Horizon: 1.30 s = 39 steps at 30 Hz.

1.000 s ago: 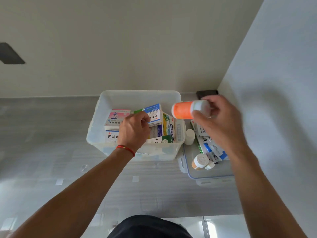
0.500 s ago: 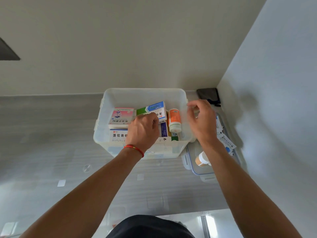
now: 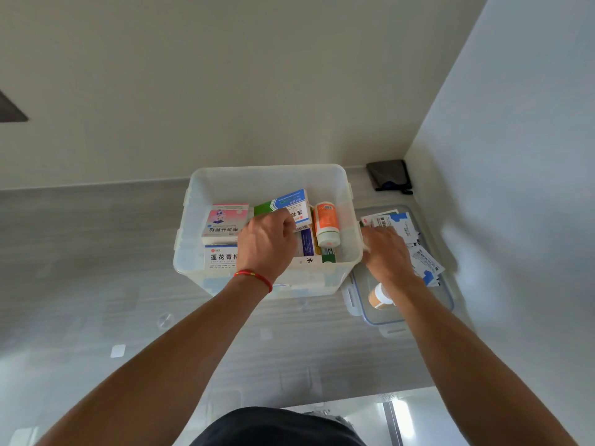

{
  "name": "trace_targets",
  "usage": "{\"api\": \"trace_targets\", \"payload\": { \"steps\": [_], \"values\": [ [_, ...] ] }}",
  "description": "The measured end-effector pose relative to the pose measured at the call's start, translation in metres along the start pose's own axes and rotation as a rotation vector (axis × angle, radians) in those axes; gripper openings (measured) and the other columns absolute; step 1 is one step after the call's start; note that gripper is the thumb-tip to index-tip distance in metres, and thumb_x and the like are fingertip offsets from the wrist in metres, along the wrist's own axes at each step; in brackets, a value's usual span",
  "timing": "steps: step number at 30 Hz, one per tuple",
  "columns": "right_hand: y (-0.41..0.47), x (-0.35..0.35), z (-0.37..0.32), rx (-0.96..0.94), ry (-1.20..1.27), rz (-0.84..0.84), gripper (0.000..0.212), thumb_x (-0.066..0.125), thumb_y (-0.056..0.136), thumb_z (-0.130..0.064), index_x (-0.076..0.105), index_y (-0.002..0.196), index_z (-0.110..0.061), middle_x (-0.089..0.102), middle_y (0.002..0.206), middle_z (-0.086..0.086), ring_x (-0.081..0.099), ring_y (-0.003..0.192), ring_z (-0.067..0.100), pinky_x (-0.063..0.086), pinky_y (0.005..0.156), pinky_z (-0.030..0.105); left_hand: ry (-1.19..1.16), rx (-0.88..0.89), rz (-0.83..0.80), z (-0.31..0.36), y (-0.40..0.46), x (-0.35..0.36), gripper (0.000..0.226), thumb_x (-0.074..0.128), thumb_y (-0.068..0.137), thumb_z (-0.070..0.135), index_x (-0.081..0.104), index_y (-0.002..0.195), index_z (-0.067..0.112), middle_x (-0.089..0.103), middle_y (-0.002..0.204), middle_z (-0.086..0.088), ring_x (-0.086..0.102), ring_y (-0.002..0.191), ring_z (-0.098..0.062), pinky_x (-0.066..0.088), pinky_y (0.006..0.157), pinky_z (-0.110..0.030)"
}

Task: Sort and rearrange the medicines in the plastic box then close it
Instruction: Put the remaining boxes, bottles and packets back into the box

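The clear plastic box [image 3: 267, 171] stands open on a grey counter. Inside it lie a pink carton [image 3: 225, 218], a white carton with blue print [image 3: 220, 257], a green and blue carton [image 3: 288, 201] and an orange bottle [image 3: 325, 222] lying on its side at the right. My left hand [image 3: 265, 244] reaches into the box, its fingers curled round the green and blue carton and the upright packs beside it. My right hand [image 3: 384, 252] hovers over the lid [image 3: 446, 304] just outside the box's right wall. Its fingertips are blurred and hidden.
The lid lies flat to the right of the box and holds several white and blue sachets [image 3: 425, 267] and a small orange and white bottle [image 3: 378, 297]. A dark pouch [image 3: 388, 173] sits in the far corner. A wall [image 3: 515, 156] rises close on the right.
My right hand laid the orange bottle in the right side of the box, let go and moved out over the lid. My left hand stayed on the cartons.
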State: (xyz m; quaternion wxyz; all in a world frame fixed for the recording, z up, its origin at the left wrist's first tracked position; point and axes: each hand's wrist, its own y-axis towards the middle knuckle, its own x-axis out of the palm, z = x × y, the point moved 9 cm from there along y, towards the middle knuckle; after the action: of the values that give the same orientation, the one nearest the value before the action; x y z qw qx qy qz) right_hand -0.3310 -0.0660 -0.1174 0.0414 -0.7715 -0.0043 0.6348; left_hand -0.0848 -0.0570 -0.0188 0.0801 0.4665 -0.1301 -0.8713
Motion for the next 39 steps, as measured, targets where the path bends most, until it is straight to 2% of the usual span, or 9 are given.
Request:
{"api": "trace_targets", "payload": {
  "steps": [5,8,13,17,21,27,32,36,39],
  "values": [
    [-0.032,-0.085,0.028,0.224,0.313,0.242,0.044,0.07,0.091,-0.031,0.058,0.129,-0.014,0.067,0.119,0.012,0.06,0.112,0.036,0.051,0.092,0.048,-0.106,-0.016,-0.001,-0.004,0.004,0.0,0.023,0.046,0.083,0.005,0.067,0.079,0.014,0.076,0.083,-0.008,0.069,0.071,-0.028,0.05,0.055,-0.031],
    [-0.051,-0.144,0.019,0.201,0.433,0.428,0.04,0.069,0.089,-0.038,0.059,0.123,-0.019,0.069,0.113,0.007,0.066,0.099,0.03,0.054,0.086,0.046,-0.188,0.056,-0.122,0.005,0.005,0.011,0.034,0.056,0.078,0.02,0.063,0.112,0.021,0.071,0.105,0.003,0.065,0.079,-0.015,0.057,0.07,-0.036],
    [-0.051,-0.146,-0.071,-0.097,0.637,0.244,0.03,0.075,0.087,-0.043,0.068,0.109,-0.024,0.069,0.089,-0.008,0.063,0.076,0.009,0.05,0.069,0.025,-0.238,0.222,-0.258,0.021,-0.002,0.019,0.074,0.067,0.079,0.056,0.037,0.145,0.039,0.054,0.138,0.012,0.056,0.115,-0.011,0.049,0.094,-0.028],
    [-0.044,-0.118,-0.098,-0.166,0.593,0.188,0.038,0.066,0.095,-0.044,0.067,0.125,-0.022,0.071,0.11,-0.005,0.062,0.096,0.01,0.051,0.085,0.03,-0.236,0.152,-0.245,0.01,-0.002,0.02,0.053,0.075,0.085,0.034,0.055,0.133,0.025,0.063,0.123,-0.002,0.057,0.11,-0.023,0.051,0.092,-0.043],
    [-0.051,-0.122,-0.04,-0.033,0.622,0.321,0.018,0.064,0.097,-0.03,0.071,0.111,-0.022,0.071,0.099,-0.014,0.06,0.081,-0.006,0.044,0.073,0.009,-0.167,-0.087,-0.319,-0.016,0.009,0.03,0.055,0.074,0.083,0.023,0.056,0.134,0.019,0.062,0.127,-0.007,0.053,0.12,-0.029,0.046,0.1,-0.042],
    [-0.081,-0.038,0.038,0.11,0.223,-0.058,0.029,0.068,0.092,-0.025,0.069,0.121,-0.021,0.071,0.113,0.001,0.062,0.107,0.025,0.05,0.088,0.035,-0.201,-0.141,-0.226,-0.019,0.01,0.022,0.055,0.052,0.079,-0.011,0.063,0.127,0.012,0.065,0.124,-0.009,0.055,0.12,-0.028,0.045,0.102,-0.039],
    [-0.097,0.007,0.034,0.062,-0.134,-0.18,0.056,0.068,0.094,-0.031,0.047,0.146,-0.036,0.061,0.138,-0.009,0.05,0.129,0.018,0.044,0.101,0.038,-0.208,-0.253,-0.172,-0.03,0.009,0.017,0.052,0.047,0.072,-0.016,0.069,0.109,0.013,0.069,0.109,-0.003,0.063,0.103,-0.027,0.054,0.089,-0.04],
    [-0.1,-0.014,0.035,0.078,-0.125,-0.095,0.047,0.069,0.092,-0.036,0.055,0.137,-0.033,0.069,0.125,-0.005,0.059,0.118,0.02,0.045,0.097,0.039,-0.27,-0.236,-0.1,-0.031,0.01,0.006,0.049,0.043,0.073,-0.016,0.071,0.1,0.013,0.071,0.1,0.0,0.065,0.095,-0.019,0.057,0.084,-0.033],
    [-0.107,-0.064,0.043,0.145,0.272,0.056,0.038,0.071,0.083,-0.044,0.064,0.119,-0.032,0.072,0.104,-0.007,0.066,0.096,0.021,0.05,0.082,0.035,-0.399,-0.259,-0.058,-0.031,0.007,-0.008,0.047,0.042,0.075,-0.016,0.071,0.091,0.017,0.072,0.093,0.006,0.065,0.085,-0.004,0.058,0.082,-0.026]
  ]
}}
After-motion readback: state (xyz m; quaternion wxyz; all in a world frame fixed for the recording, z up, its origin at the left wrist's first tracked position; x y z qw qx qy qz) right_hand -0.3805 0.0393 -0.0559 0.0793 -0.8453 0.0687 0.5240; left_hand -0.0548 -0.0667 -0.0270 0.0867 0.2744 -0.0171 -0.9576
